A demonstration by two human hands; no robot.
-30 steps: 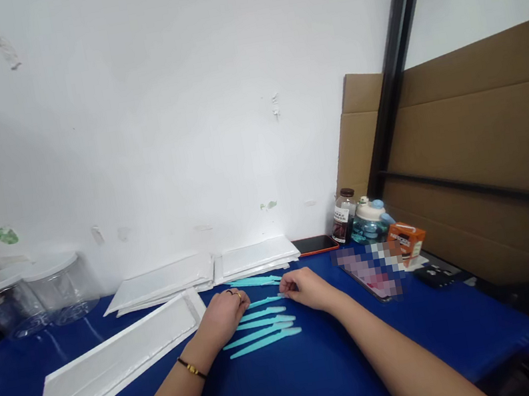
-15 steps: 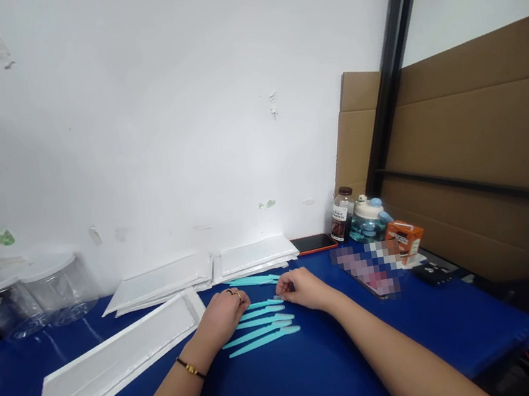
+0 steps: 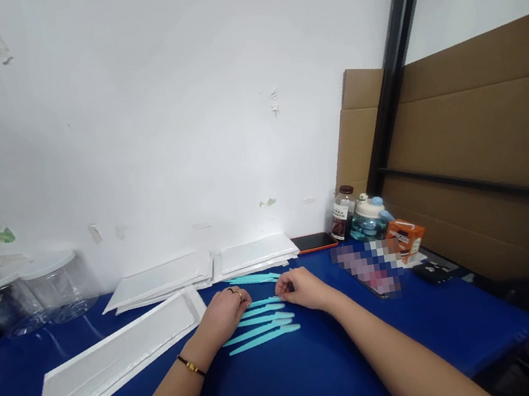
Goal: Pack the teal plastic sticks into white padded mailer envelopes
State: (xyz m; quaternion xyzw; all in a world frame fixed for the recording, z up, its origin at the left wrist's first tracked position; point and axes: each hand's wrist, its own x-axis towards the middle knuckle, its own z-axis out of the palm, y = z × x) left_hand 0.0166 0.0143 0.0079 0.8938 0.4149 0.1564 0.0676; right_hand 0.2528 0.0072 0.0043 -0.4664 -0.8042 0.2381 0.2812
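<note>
Between the left hand (image 3: 225, 311) and the right hand (image 3: 302, 287) lies a slim turquoise stick (image 3: 264, 302), little room on either side of it: a row of four more sticks (image 3: 265, 340) begins just on its near side, and a loose bunch of sticks (image 3: 252, 280) lies a little beyond it. Past that row, the blue tabletop (image 3: 277, 392) spreads toward the viewer between the forearms; its right edge runs beyond the right forearm.

The stick's long axis runs crosswise from hand to hand, nearly level, with one end toward each. The nearest sticks of the row slant slightly, their right ends farther away.

The left hand's thumb and fingers bend close together at the stick's left end; the right hand's fingertips are likewise drawn together at its right tip. Whether either pinches it or only touches, I cannot tell.

A white padded envelope (image 3: 120, 367) slants left of the left hand. Envelope stacks (image 3: 161, 279) lie beyond both hands, and a red-edged phone (image 3: 315, 242) lies beyond the right hand.
</note>
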